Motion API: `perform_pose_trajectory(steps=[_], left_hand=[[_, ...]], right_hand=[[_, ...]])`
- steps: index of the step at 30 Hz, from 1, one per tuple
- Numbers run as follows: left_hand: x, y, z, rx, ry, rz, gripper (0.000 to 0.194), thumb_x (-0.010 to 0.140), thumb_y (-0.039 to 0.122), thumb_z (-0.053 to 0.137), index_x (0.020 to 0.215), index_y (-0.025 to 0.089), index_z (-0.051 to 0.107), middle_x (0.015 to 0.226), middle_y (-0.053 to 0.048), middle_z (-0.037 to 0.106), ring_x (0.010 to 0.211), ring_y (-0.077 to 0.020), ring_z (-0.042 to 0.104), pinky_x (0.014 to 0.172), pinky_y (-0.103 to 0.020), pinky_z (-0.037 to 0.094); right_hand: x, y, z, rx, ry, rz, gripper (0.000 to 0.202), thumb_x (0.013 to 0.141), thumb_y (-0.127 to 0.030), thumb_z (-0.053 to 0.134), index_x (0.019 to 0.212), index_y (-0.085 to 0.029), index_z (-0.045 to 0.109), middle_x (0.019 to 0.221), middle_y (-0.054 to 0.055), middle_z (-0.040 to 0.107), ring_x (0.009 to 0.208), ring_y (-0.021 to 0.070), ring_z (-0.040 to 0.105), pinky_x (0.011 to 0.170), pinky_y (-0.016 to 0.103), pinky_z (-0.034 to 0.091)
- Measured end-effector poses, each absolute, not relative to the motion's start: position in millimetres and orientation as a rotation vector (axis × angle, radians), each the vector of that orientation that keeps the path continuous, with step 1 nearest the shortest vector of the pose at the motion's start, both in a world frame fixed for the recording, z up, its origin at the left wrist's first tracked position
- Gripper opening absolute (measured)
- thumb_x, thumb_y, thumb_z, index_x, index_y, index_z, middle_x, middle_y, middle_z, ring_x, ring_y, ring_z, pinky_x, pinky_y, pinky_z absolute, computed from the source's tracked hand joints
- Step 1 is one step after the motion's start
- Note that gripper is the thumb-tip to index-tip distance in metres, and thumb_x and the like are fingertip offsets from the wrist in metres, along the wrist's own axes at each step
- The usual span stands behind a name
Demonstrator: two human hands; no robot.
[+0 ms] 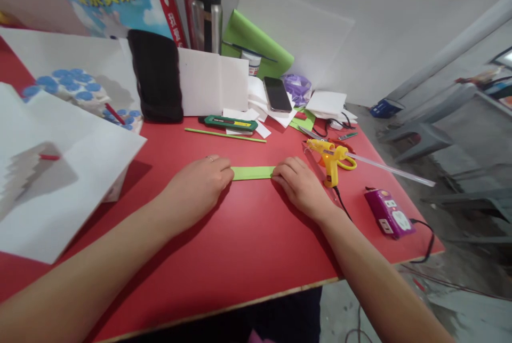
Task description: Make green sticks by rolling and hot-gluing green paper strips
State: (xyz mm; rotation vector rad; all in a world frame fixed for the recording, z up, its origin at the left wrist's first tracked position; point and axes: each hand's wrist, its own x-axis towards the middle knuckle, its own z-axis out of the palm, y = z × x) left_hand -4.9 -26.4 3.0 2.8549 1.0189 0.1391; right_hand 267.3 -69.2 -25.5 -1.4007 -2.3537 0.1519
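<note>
A flat strip of light green paper [253, 173] lies across the middle of the red table, its two ends under my fingers. My left hand [204, 183] is closed on the left end, with a ring on one finger. At the right end my right hand [298, 183] pinches the strip, fingertips pressed together. Just beyond the strip is a thin green stick-like piece [225, 135]. Behind that rests a green utility knife [229, 123]. To the right of my right hand, a yellow hot glue gun [330, 161] has a clear glue stick poking out of its back.
On the right, a purple power socket box [389, 214] sits near the edge of the red table [256, 257]. Scissors [347, 164] lie beside the glue gun. A phone [277, 94], white papers and a steel flask [203, 7] stand behind. White board pieces [92, 156] fill the left.
</note>
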Motion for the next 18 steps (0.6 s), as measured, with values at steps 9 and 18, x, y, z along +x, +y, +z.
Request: perform_pose_trajectory(steps=[9, 18], left_hand=[[-6.5, -20.7, -3.1, 2.752, 1.014, 0.277, 0.026, 0.092, 0.002, 0.048, 0.080, 0.017, 0.066, 0.085, -0.008, 0.063, 0.080, -0.0234, 0.055, 0.070, -0.036, 0.040], [-3.2, -23.6, -1.8, 2.864, 1.083, 0.167, 0.025, 0.091, 0.002, 0.046, 0.088, 0.014, 0.067, 0.093, -0.013, 0.066, 0.083, -0.0259, 0.058, 0.072, -0.038, 0.042]], right_hand=[[267.4, -67.3, -29.1, -1.406, -2.338, 0.162, 0.018, 0.106, -0.017, 0.044, 0.097, -0.022, 0.058, 0.098, 0.011, 0.063, 0.093, 0.0261, 0.055, 0.085, 0.041, 0.045], [270.1, -63.7, -31.5, -1.439, -2.296, 0.218, 0.016, 0.105, -0.021, 0.047, 0.094, -0.021, 0.058, 0.097, 0.010, 0.062, 0.090, 0.0256, 0.053, 0.083, 0.040, 0.043]])
